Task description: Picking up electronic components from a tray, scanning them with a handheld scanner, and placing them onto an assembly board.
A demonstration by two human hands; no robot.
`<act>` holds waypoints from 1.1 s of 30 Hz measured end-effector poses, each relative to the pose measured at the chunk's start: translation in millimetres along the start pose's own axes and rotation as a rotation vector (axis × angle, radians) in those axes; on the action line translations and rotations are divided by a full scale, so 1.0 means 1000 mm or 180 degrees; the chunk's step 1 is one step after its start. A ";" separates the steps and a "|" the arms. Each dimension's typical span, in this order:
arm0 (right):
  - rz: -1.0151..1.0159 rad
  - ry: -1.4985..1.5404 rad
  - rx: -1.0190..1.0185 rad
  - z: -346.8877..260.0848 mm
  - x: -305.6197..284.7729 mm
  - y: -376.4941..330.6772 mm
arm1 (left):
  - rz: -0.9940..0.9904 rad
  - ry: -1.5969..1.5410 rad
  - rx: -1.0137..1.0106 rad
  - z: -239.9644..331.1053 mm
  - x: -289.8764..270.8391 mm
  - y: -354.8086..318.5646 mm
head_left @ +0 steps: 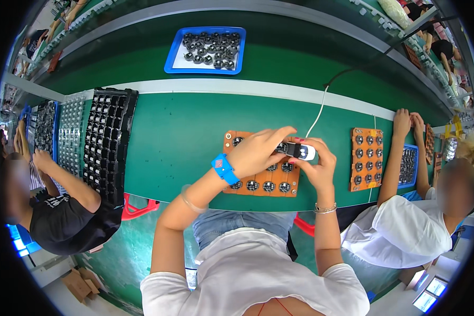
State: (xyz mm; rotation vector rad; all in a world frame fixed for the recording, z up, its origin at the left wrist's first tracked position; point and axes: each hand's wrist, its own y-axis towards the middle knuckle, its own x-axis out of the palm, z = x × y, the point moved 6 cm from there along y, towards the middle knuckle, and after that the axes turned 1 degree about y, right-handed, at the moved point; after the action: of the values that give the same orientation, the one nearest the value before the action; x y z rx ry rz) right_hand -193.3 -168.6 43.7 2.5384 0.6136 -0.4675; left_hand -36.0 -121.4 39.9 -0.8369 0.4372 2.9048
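Over an orange board (242,193) on the green bench, my two hands come together. My right hand (320,160) grips a small white and black device (303,151) between thumb and fingers. A white cable (318,117) runs down toward it; where it joins is hidden. My left hand (255,152), with a blue band at the wrist, pinches a small round black part (282,148) against the device's dark end. Its fingers partly cover that part. Several similar round parts (268,186) sit in rows on the board, some hidden under my left hand.
A blue tray (168,62) of round black parts stands at the back. Left is a black compartment tray (122,137); right, another filled orange board (367,182). Co-workers sit at both sides, the right one's hands (408,122) near the bench's back. A black cable (363,65) hangs overhead.
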 end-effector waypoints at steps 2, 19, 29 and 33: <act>0.0167 0.0130 0.0252 0.009 -0.005 -0.006 | -0.0052 0.0181 -0.0251 -0.009 0.004 0.000; 0.0053 0.0204 0.0485 0.030 -0.021 -0.021 | -0.0105 0.0348 -0.0085 0.004 0.036 0.019; -0.0127 0.0556 0.0464 0.027 -0.016 -0.025 | -0.0017 -0.0098 -0.0085 0.012 0.031 0.017; -0.0217 0.0539 0.0519 0.027 -0.017 -0.025 | -0.0059 -0.0016 -0.0028 0.009 0.034 0.016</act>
State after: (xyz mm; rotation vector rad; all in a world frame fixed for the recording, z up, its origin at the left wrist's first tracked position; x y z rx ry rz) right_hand -225.6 -168.4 19.3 2.7391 0.7536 -0.3402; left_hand -71.8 -134.4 33.2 -0.8303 0.4145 2.8934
